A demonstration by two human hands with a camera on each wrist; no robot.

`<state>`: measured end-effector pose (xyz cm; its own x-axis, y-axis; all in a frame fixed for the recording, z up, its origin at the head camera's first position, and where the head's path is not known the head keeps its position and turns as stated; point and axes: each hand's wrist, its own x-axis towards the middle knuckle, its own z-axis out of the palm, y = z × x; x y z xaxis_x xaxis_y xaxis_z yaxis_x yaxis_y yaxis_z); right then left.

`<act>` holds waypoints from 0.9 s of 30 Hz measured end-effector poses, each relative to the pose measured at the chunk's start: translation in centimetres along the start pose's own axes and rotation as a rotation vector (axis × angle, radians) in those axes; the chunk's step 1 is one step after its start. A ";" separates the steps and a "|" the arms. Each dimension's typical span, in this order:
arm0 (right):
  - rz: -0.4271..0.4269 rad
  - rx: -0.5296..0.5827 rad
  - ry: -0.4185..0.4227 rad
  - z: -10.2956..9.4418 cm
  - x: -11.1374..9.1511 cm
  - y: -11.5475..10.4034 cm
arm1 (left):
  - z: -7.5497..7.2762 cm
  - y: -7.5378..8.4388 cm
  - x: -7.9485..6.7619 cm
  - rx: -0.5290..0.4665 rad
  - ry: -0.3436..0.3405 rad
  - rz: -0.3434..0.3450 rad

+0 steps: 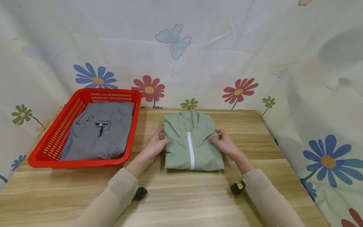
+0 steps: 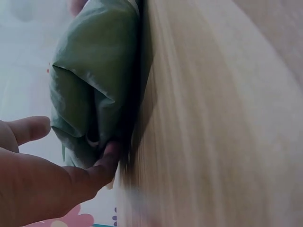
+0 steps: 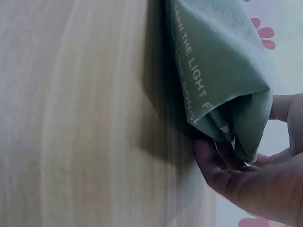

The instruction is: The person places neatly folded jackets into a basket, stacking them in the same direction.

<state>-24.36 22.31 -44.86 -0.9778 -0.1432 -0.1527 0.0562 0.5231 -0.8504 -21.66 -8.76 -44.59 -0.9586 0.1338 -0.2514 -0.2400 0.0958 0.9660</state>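
A sage-green zip jacket (image 1: 178,152), folded into a neat rectangle with its collar at the far end and a white zipper down the front, is between both hands. My left hand (image 1: 154,145) grips its left side, thumb on top and fingertips tucked beneath the folded layers. On the opposite side my right hand (image 1: 227,145) holds the edge the same way. White lettering shows along the underside of the jacket (image 3: 222,61) in the right wrist view, where the fingers (image 3: 208,158) reach under the fold. The left wrist view shows the jacket's rolled side (image 2: 94,52) close over the tabletop.
A red plastic basket (image 1: 132,138) stands on the left of the wood-grain table (image 1: 181,198). Inside lies a folded grey garment (image 1: 113,142) with a bit of blue cloth beside it. A flower-printed curtain (image 1: 204,69) hangs behind the table and along its sides.
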 end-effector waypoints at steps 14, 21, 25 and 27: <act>0.028 0.218 -0.067 -0.1 -0.3 0.3 | 0.1 0.1 -0.1 0.011 -0.013 0.105; -0.070 0.250 -0.110 -0.2 -0.3 0.5 | -0.2 0.0 -0.5 0.146 -0.112 0.143; -0.179 0.156 -0.149 -0.4 -0.4 0.7 | -0.2 0.0 -0.4 0.187 -0.155 0.123; -0.216 0.122 -0.167 -0.4 -0.4 0.9 | -0.2 -0.1 -0.3 0.189 -0.162 0.111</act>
<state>-24.02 23.19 -45.36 -0.9237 -0.3815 -0.0341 -0.1156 0.3625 -0.9248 -21.32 -8.99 -44.62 -0.9369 0.3080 -0.1656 -0.0875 0.2520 0.9638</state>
